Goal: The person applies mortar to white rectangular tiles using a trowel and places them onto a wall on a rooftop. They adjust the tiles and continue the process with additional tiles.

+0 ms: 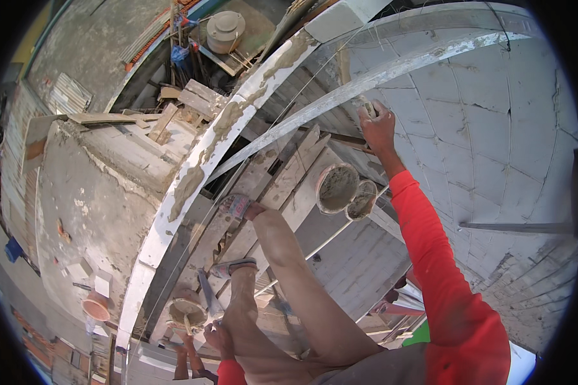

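Right grip (379,120) is curled snug around a mortar-smeared grey tool (366,104), at the lower edge of the white strip (385,76). Left grip (219,337) is by a grey blade (208,292) (can't tell how open, or if it's holding).

Left sleeve (230,373) cropped below, tool (367,104) partly hidden in right grip (379,126)

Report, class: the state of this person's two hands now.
Left hand: closed around a long, flat, grey-bladed tool.
Right hand: closed around a grey, mortar-smeared object, kind unclear.
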Demonstrator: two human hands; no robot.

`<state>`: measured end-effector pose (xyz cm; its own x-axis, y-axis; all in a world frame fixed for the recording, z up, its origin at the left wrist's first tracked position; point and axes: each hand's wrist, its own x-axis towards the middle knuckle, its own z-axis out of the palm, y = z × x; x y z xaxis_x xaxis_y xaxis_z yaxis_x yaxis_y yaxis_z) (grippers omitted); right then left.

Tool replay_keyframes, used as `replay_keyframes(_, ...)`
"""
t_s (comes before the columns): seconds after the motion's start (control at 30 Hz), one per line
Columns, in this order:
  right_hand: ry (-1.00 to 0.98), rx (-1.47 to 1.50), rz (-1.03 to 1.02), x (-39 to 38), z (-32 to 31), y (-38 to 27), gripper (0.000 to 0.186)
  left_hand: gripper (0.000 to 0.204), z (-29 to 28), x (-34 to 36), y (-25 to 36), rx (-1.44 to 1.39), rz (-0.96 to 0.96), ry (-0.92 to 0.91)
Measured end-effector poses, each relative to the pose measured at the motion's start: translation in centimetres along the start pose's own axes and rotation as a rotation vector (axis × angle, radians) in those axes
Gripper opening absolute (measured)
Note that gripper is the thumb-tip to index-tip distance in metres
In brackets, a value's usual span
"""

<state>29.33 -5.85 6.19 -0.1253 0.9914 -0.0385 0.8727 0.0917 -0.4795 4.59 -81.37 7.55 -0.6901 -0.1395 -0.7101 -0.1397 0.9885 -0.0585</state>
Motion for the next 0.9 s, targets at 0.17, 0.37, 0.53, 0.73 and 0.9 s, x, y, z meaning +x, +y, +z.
replay_keyframes(0.17,0.048,0.021,0.235,-10.6,-6.2,1.0,0.016,0.047,-0.4,-1.6,1.2,-0.087,0.04,-0.021)
replay_keyframes(0.37,0.002,-0.019,0.235,-18.0,-22.7,-8.3,0.015,0.042,-1.8,-3.3,0.4,-0.039,0.048,0.089)
replay_keyframes(0.53,-0.153,-0.186,-0.184,-12.1,-32.6,-21.3,0.019,0.042,-1.4,-3.4,-2.5,-0.172,0.019,0.11)
replay_keyframes(0.73,-0.242,-0.804,-0.836,-0.4,-32.2,-33.3,0.026,0.047,-1.9,-4.6,-5.0,-0.246,-0.12,0.14)
replay_keyframes(0.9,-0.338,-1.097,-1.071,8.8,-24.3,-37.1,0.031,0.047,-2.1,-8.6,-8.6,-0.223,-0.257,0.06)
